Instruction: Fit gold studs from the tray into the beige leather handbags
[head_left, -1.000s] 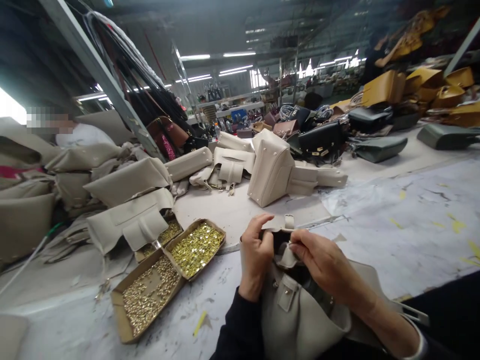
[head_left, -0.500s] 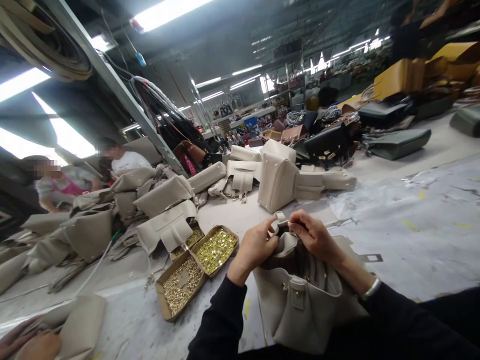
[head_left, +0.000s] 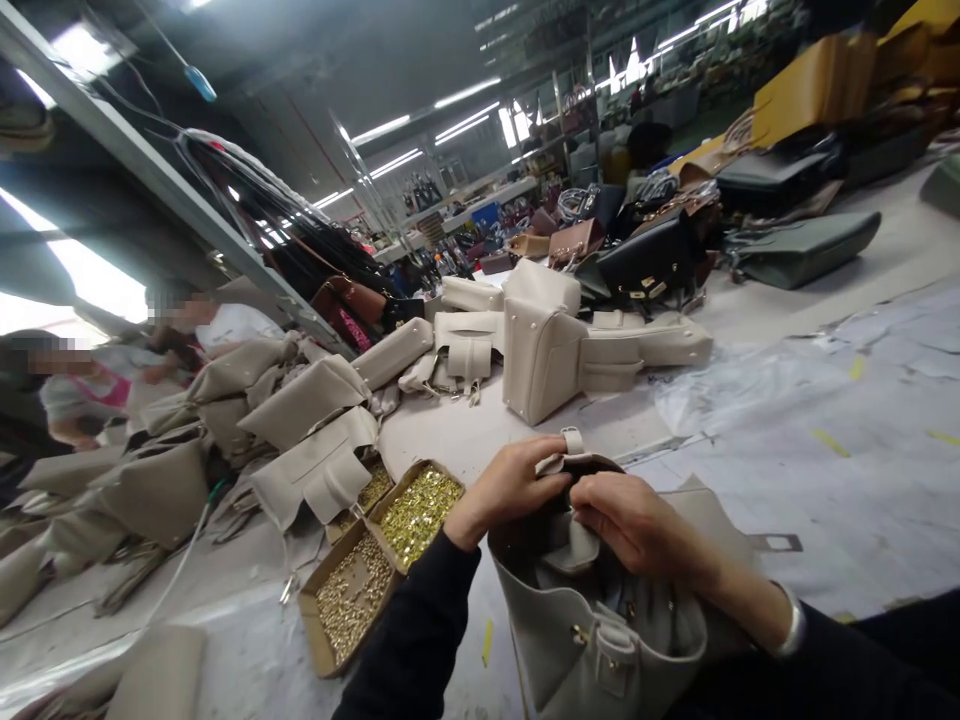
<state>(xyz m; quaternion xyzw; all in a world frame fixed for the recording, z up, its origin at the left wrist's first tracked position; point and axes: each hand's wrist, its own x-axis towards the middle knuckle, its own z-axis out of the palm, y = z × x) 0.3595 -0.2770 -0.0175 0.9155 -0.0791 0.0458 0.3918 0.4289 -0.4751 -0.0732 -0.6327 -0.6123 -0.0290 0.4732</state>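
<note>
Handbag [head_left: 551, 625] is gaping open at the tabletop's [head_left: 427, 425] near side. Since half a second ago, the right hand [head_left: 637, 525] is dipping below the far rim [head_left: 604, 464], seemingly pinching the pale inner flap [head_left: 581, 550]; the left hand [head_left: 517, 485] is pinching that rim, suggesting interior work is continuing.

One head-worn camera, looking forward and down from above the worktable [head_left: 435, 425], rolled so ceiling lights [head_left: 466, 93] climb rightward. Hands, left [head_left: 511, 487] and right [head_left: 637, 522], and bag [head_left: 547, 625] close, low, right of centre; lights far off.
</note>
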